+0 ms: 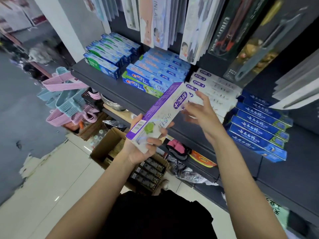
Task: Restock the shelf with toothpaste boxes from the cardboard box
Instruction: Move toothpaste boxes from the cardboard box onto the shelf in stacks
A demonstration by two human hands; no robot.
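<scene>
1. The left hand (145, 145) grips the near end of a purple and white toothpaste box (159, 114), thumb on one edge and fingers curled round the other. The hold is only at one end, so the far end could droop or twist loose.
2. The right hand (201, 114) is open, fingers spread and relaxed, close beside the box's far end; I cannot tell if it touches. A clumsy take-over between hands could drop the box to the floor (51, 178).
3. Below, the cardboard box (103, 145) sits open on the floor, more packs inside; a dropped box may land there or miss it.
4. Beyond, on the shelf (107, 83), the matching white row (214, 87) sits tight between blue stacks (155, 73) and dark blue boxes (259, 128). Pushing in carelessly could knock neighbours off.
</scene>
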